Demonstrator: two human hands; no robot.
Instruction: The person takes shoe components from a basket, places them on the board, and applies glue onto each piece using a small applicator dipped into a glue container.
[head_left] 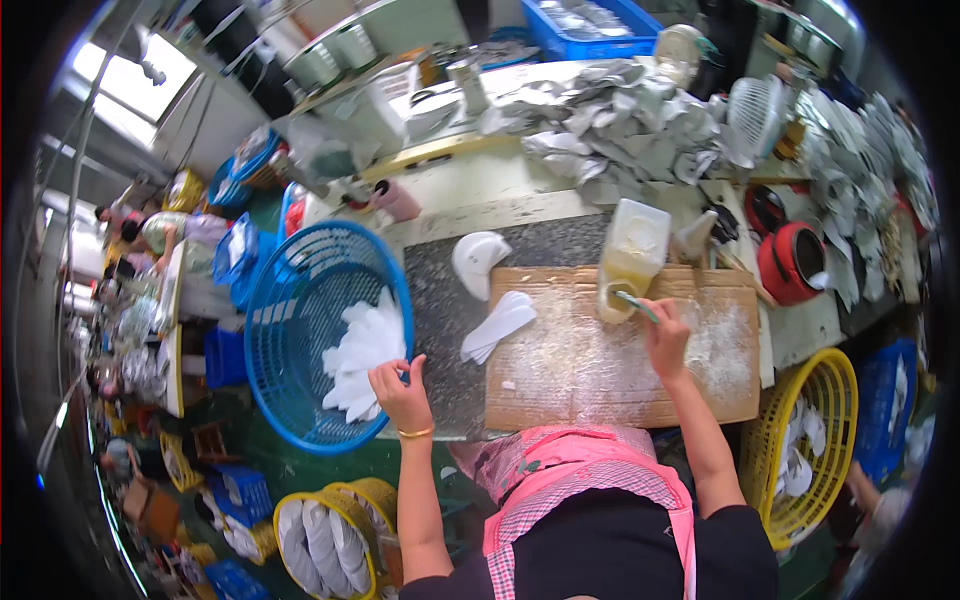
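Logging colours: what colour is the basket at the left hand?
The basket is blue; head view.

The left forearm [424, 500] is extended forward, with the left hand [402, 393] seemingly half curled, its far side hidden; the right forearm [703, 430] is angled inward, the right hand [667, 338] tightly closed.

The right hand [668, 338] hides part of the green tool [638, 306].

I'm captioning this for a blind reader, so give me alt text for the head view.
A person's right hand holds a green-handled tool at the opening of a translucent plastic jug at a cardboard sheet's far edge. The left hand is at the rim of a blue plastic basket containing flat white pieces. They wear a pink apron.
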